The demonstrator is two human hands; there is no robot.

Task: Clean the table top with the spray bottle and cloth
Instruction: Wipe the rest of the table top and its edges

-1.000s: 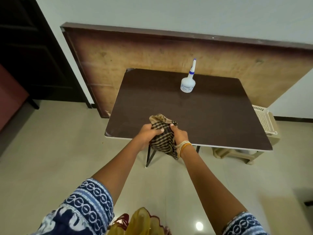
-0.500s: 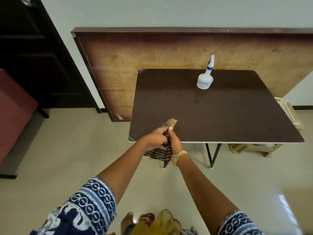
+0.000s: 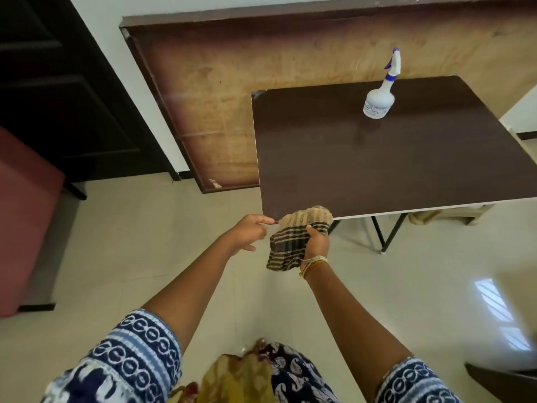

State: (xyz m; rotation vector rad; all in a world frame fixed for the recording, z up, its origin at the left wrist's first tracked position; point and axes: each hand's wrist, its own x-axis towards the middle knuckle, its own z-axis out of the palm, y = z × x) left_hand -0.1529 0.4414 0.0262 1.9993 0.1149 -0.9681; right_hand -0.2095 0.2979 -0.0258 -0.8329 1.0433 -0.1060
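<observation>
Risk of dropping: cloth [image 3: 293,242] clutched in right hand [image 3: 317,242], pinched at its edge by left hand [image 3: 252,231] (mostly hanging below). Spray bottle [image 3: 377,100] upright, well beyond on table top [image 3: 377,164]; careless reaching topples it.

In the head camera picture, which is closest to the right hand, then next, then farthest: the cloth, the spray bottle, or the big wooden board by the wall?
From the right hand:
1. Cloth: gripped in that hand, at the table's near left corner.
2. Spray bottle: upright on the far side of the table top.
3. Wooden board: behind the table, leaning against the wall.
</observation>
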